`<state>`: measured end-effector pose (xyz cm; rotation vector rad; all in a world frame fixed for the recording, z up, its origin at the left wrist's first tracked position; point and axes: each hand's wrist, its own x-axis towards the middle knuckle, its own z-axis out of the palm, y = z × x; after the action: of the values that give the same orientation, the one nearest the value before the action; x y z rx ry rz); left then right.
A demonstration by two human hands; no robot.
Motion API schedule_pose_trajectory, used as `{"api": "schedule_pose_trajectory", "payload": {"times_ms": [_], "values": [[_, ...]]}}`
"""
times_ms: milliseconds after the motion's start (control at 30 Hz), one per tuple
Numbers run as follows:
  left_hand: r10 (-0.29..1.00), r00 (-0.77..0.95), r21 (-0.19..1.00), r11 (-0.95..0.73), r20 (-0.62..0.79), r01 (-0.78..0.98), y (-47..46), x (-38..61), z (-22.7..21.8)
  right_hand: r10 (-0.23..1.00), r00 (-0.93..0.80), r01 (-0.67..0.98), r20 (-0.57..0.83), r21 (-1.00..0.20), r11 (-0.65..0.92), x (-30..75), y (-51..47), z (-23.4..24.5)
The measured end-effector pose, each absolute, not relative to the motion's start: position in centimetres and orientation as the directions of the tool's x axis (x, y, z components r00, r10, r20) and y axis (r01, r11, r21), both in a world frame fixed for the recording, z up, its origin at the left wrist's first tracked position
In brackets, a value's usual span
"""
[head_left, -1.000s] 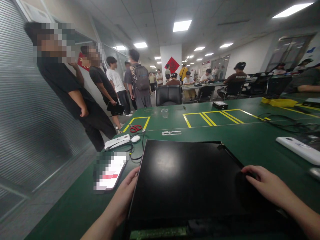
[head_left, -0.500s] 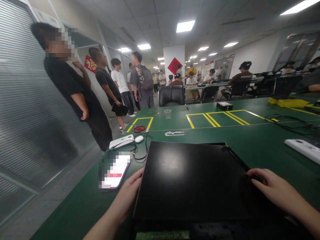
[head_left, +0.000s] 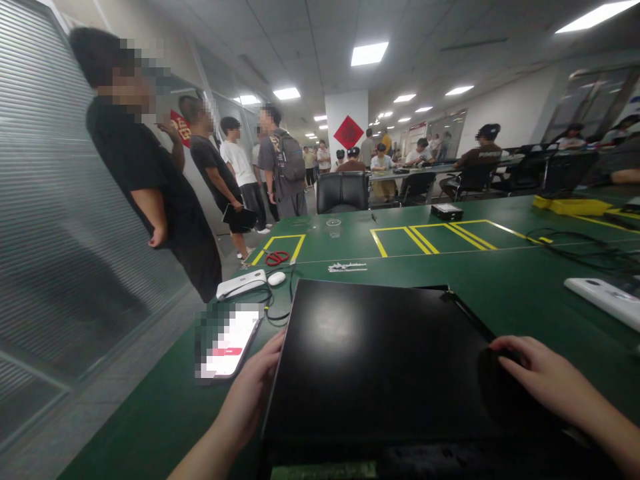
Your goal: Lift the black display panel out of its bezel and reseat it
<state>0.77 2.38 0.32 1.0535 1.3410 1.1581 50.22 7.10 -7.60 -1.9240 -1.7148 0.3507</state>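
Observation:
A wide, flat black panel [head_left: 385,360] with a smooth, faintly shiny top lies in front of me, a light reflected on its upper left. A thin raised rim runs along its right side, and a green strip shows below its near edge. My left hand [head_left: 255,380] grips the panel's left edge, its fingertips hidden behind that side. At the right edge, my right hand [head_left: 537,370] is closed with curled fingers, the fingertips on the rim. Beside my left hand lies a phone [head_left: 233,343] with a lit, partly blurred screen.
On the green table [head_left: 165,413] are a white device [head_left: 243,285], a white mouse [head_left: 276,279], black cables, red scissors [head_left: 277,258], a clear cup [head_left: 334,229], a black box [head_left: 447,212], a yellow tray [head_left: 573,205] and another white device [head_left: 605,300]. People stand at left.
Both hands keep their hold on the panel, which looks nearly unmoved. The view has shifted slightly. At left, the nearest standing person's lowered arm has swung a little.

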Motion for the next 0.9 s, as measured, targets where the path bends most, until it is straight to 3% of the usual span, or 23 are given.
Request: {"api": "schedule_pose_trajectory", "payload": {"times_ms": [133, 400, 900], "values": [[0.984, -0.061, 0.973, 0.158, -0.170, -0.169, 1.9, 0.9, 0.6, 0.978, 0.157, 0.841, 0.139, -0.538, -0.059, 50.3, 7.1, -7.6], [0.989, 0.015, 0.970, 0.148, -0.148, -0.194, 0.5, 0.8, 0.9, 0.970, 0.182, 0.813, 0.162, -0.579, -0.056, 50.8, 7.3, -8.2], [0.999, 0.036, 0.950, -0.007, 0.019, -0.313, -0.1, 1.2, 0.9, 0.926, 0.377, 0.693, 0.027, -0.672, -0.262, 49.4, 7.4, -6.7]]}}
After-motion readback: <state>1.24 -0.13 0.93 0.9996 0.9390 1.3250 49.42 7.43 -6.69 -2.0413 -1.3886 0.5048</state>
